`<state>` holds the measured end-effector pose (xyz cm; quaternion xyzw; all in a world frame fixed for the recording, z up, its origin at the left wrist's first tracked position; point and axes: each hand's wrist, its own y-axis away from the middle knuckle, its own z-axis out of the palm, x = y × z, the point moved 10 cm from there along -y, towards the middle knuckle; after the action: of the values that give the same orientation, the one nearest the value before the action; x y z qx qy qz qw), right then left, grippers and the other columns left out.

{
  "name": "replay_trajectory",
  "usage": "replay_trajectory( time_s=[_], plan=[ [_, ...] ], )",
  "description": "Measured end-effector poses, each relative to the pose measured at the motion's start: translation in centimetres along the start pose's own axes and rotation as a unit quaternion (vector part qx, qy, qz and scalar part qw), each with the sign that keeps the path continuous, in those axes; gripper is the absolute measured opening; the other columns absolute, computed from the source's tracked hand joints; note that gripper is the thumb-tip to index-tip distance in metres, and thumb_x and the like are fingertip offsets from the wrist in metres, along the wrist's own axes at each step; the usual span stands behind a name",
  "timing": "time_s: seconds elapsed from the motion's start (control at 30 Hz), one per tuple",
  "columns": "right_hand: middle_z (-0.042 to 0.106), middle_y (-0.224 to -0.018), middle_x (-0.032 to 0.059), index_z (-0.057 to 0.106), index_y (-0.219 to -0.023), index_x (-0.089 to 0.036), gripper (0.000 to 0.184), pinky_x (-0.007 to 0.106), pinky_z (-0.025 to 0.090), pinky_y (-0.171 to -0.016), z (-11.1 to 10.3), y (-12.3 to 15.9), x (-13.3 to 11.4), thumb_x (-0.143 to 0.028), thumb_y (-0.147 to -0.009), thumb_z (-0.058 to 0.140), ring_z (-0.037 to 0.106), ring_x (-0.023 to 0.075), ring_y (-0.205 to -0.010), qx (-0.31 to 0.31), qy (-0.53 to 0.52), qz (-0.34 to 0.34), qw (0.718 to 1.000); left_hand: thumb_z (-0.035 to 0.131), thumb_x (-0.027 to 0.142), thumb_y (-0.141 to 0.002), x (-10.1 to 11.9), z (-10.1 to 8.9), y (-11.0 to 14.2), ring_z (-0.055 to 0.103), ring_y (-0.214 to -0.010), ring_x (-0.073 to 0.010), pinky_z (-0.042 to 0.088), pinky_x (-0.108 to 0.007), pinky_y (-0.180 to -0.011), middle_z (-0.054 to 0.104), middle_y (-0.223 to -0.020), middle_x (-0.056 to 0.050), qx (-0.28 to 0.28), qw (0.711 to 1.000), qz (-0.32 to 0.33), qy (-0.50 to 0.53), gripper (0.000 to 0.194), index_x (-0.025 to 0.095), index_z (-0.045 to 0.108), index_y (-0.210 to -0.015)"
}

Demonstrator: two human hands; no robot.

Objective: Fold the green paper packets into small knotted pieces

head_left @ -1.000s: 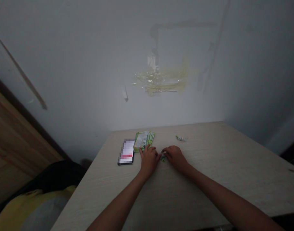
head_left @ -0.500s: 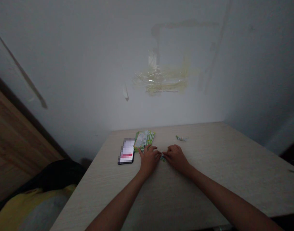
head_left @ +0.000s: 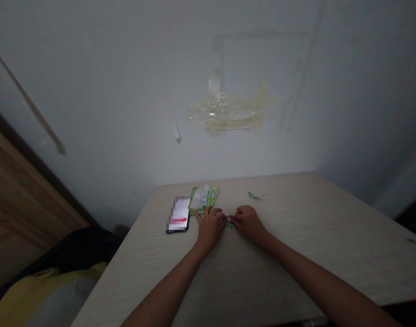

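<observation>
1. Left hand point(head_left: 211, 229) and right hand point(head_left: 251, 223), fingertips narrowed, pinch a scrap point(head_left: 230, 225) between them on the worktop point(head_left: 296, 218); it looks unfinished.
2. Toward one o'clock, a crumpled strip point(head_left: 256, 196), seemingly done.
3. Toward eleven, a stack point(head_left: 201, 197), seemingly left; phone point(head_left: 180, 213) at nine.

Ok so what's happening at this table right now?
A person is working at the table with bare hands. The left hand and right hand meet at a small green-and-white piece; their exact grip is too small to make out. Just beyond the left hand lies a green-and-white stack, with a phone beside it. Another small piece lies beyond the right hand.
</observation>
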<state>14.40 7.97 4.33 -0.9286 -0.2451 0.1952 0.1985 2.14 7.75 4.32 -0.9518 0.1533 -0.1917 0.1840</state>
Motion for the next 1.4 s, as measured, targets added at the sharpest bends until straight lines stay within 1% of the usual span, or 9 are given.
replay_trajectory(
  time_s=[0.27,0.47,0.63,0.83,0.9,1.07,1.2,1.3,1.4],
  plan=[
    [0.063,-0.085,0.0054,0.075,-0.101,-0.028,0.019,0.034,0.038,-0.085,0.2,-0.1,-0.1,-0.031,-0.088,0.062,0.054,0.019,-0.087,-0.017,0.014,0.003,1.0,0.06,0.036,-0.088,0.2,0.0,0.0,0.041,-0.126,-0.0319,0.001,-0.075,-0.104,0.065,-0.119,0.001,-0.001,1.0,0.011,-0.021,0.013,0.034,0.071,-0.092],
    [0.064,-0.085,0.0056,0.075,-0.1,-0.028,0.019,0.035,0.037,-0.088,0.2,-0.2,-0.3,-0.031,-0.088,0.061,0.055,0.0193,-0.089,-0.03,0.025,0.008,0.999,0.058,0.037,-0.089,0.1,0.3,-0.1,0.043,-0.126,-0.0295,0.006,-0.075,-0.106,0.064,-0.121,0.0,0.002,1.0,0.01,-0.02,0.018,0.038,0.068,-0.103],
    [0.064,-0.085,0.0055,0.075,-0.101,-0.028,0.019,0.035,0.037,-0.088,0.1,-0.2,-0.3,-0.03,-0.088,0.061,0.055,0.0194,-0.09,-0.03,0.026,0.01,0.999,0.058,0.036,-0.089,0.1,0.7,-0.1,0.043,-0.126,-0.0304,0.007,-0.077,-0.103,0.064,-0.122,0.002,-0.001,0.999,0.032,-0.035,0.015,0.037,0.069,-0.099],
    [0.065,-0.087,0.0057,0.074,-0.103,-0.028,0.02,0.035,0.038,-0.088,0.3,-0.2,-0.1,-0.031,-0.088,0.061,0.056,0.0193,-0.089,-0.024,0.025,0.005,0.999,0.062,0.035,-0.087,-0.2,1.2,-0.3,0.041,-0.129,-0.0324,0.007,-0.078,-0.103,0.061,-0.128,0.004,-0.023,0.997,0.063,-0.041,0.017,0.042,0.069,-0.101],
    [0.066,-0.088,0.0059,0.074,-0.103,-0.029,0.02,0.035,0.039,-0.088,0.3,-0.2,0.1,-0.03,-0.087,0.062,0.056,0.0193,-0.09,-0.017,0.022,0.006,1.0,0.062,0.034,-0.087,-0.2,1.2,-0.4,0.039,-0.131,-0.0326,0.009,-0.077,-0.104,0.06,-0.129,0.004,-0.033,0.996,0.074,-0.038,0.019,0.042,0.069,-0.103],
    [0.067,-0.088,0.0043,0.074,-0.101,-0.03,0.019,0.032,0.04,-0.087,0.2,-0.2,1.0,-0.026,-0.085,0.066,0.059,0.0178,-0.088,-0.006,-0.014,0.017,1.0,0.063,0.031,-0.086,0.4,1.3,-0.5,0.036,-0.134,-0.0306,0.014,-0.069,-0.109,0.063,-0.126,0.001,-0.06,0.992,0.108,-0.021,0.02,0.037,0.07,-0.104],
    [0.069,-0.086,0.0044,0.075,-0.096,-0.024,0.015,0.03,0.042,-0.083,0.3,-0.3,1.5,-0.025,-0.084,0.067,0.06,0.0169,-0.084,-0.004,-0.048,0.025,0.999,0.057,0.032,-0.09,0.8,1.8,-0.2,0.033,-0.138,-0.0281,0.011,-0.068,-0.111,0.064,-0.127,0.0,-0.084,0.987,0.137,-0.001,0.026,0.035,0.065,-0.115],
    [0.069,-0.085,0.0055,0.075,-0.09,-0.02,0.012,0.03,0.043,-0.084,0.0,-0.4,1.5,-0.025,-0.082,0.068,0.061,0.0177,-0.084,0.013,-0.052,0.018,0.998,0.051,0.034,-0.094,0.6,2.1,0.1,0.032,-0.139,-0.0267,0.006,-0.068,-0.111,0.064,-0.127,-0.002,-0.085,0.986,0.143,0.005,0.028,0.032,0.062,-0.119],
    [0.069,-0.086,0.0061,0.074,-0.09,-0.02,0.011,0.032,0.042,-0.086,-0.5,-0.4,1.4,-0.023,-0.082,0.068,0.06,0.0189,-0.087,0.036,-0.039,0.005,0.999,0.048,0.034,-0.095,0.6,2.2,0.3,0.035,-0.138,-0.0255,0.003,-0.067,-0.112,0.064,-0.126,-0.002,-0.079,0.986,0.147,0.001,0.028,0.033,0.061,-0.119]
  ],
)
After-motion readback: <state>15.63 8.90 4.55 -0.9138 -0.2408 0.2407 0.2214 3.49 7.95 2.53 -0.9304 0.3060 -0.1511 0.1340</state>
